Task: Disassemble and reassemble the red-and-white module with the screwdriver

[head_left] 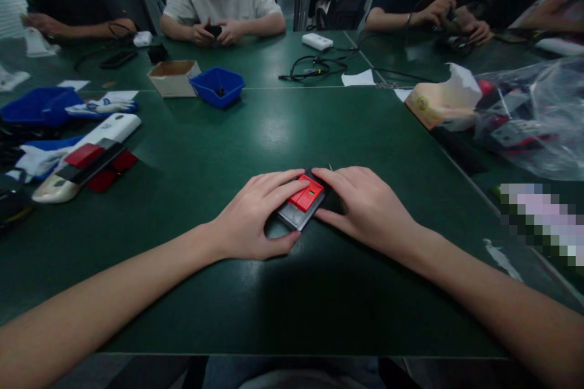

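Note:
A small grey, box-shaped device with a red top piece [311, 196] lies on the green table in front of me, turned at a slant. My left hand [253, 213] has its fingers over the red piece and its thumb at the near edge of the grey body [292, 217]. From the other side, my right hand [360, 197] grips the device between thumb and index finger. A dark part shows at its far end, partly covered by the fingertips. What kind of device it is, I cannot make out.
At the left are a white device with red blocks [112, 127], gloves and a blue bin [41, 106]. Farther back stand a cardboard box [176, 79] and a blue tray [218, 86]. A clear plastic bag [538, 121] sits at right. Several people work across the table.

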The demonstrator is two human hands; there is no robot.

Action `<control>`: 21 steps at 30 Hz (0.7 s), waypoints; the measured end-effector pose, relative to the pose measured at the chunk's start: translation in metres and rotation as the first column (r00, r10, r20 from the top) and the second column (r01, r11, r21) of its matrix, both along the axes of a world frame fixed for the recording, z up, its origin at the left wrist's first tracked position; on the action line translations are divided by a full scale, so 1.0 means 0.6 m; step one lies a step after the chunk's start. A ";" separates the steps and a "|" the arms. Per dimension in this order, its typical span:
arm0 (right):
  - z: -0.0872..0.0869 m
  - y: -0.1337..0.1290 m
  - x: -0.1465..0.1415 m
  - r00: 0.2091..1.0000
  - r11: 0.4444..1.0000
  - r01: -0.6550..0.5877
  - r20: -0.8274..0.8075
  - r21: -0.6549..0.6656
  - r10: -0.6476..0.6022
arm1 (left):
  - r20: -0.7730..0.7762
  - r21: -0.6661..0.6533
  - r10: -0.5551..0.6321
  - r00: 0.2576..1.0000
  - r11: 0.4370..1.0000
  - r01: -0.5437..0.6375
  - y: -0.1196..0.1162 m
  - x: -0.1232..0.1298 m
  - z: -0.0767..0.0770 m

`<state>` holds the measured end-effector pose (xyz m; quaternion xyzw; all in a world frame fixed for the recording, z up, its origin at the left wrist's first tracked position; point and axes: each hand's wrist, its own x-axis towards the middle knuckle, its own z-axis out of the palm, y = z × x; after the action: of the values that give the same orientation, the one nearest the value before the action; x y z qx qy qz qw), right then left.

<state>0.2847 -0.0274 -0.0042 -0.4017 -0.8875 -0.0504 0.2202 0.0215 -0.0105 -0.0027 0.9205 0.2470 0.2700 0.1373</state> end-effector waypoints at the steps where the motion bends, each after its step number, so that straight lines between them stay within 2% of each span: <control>1: 0.003 -0.001 0.000 1.000 1.000 -0.002 0.014 0.024 0.002 | -0.005 0.001 0.002 1.000 1.000 -0.002 0.000 0.001 0.000; 3: 0.006 -0.002 0.001 1.000 0.999 -0.009 0.014 0.046 0.009 | -0.019 -0.002 0.022 1.000 1.000 -0.022 -0.001 0.002 0.002; 8: 0.008 0.003 0.002 1.000 1.000 0.005 0.010 0.004 -0.006 | 0.039 -0.024 0.056 0.998 0.998 -0.055 -0.001 0.006 0.003; 11: 0.003 0.012 0.005 1.000 0.998 -0.006 0.010 -0.067 0.007 | 0.039 -0.039 0.061 0.997 0.997 -0.059 -0.001 0.005 0.003; 16: -0.003 0.022 0.008 0.990 0.966 -0.077 -0.133 -0.247 0.045 | 0.030 -0.072 0.078 0.997 0.995 -0.076 0.001 0.001 0.002; 21: 0.004 0.017 0.007 0.980 0.958 -0.080 -0.198 -0.277 0.024 | 0.018 -0.080 0.056 0.998 0.995 -0.054 0.004 -0.001 -0.001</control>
<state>0.2889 -0.0173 -0.0020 -0.4085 -0.8703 0.1222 0.2467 0.0211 -0.0078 -0.0034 0.9043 0.2814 0.2730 0.1687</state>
